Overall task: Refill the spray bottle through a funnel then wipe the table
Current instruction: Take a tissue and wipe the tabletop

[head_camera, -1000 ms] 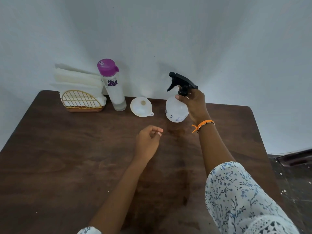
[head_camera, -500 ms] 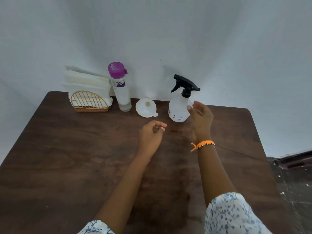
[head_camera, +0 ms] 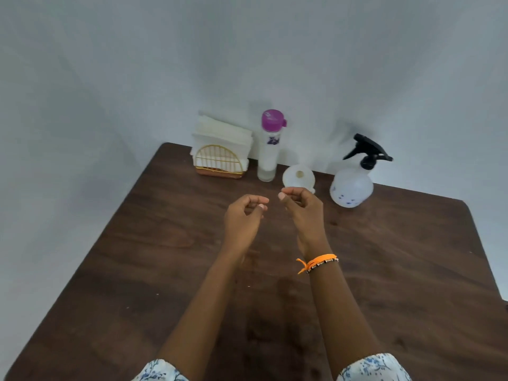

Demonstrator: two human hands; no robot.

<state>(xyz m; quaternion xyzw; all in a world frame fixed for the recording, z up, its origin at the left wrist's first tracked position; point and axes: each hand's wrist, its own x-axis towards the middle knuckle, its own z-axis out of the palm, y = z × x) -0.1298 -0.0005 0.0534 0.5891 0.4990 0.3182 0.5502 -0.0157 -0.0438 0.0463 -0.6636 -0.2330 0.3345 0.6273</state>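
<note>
A white spray bottle point(head_camera: 351, 188) with a black trigger head stands upright at the back right of the dark wooden table point(head_camera: 154, 257). A white funnel point(head_camera: 297, 176) lies left of it, partly hidden by my right hand. A tall clear bottle point(head_camera: 268, 152) with a purple cap stands left of the funnel. My left hand point(head_camera: 243, 218) and my right hand point(head_camera: 302, 213) hover side by side over the table's middle, fingers loosely curled, holding nothing. An orange band is on my right wrist.
A gold wire holder with white napkins point(head_camera: 220, 154) stands at the back left, against the grey wall. The table's right edge runs close to the spray bottle's side; floor shows at the far right.
My right hand let go of the spray bottle and drew back left, beside my left hand. The view has swung left, so the objects now sit more to the right.
</note>
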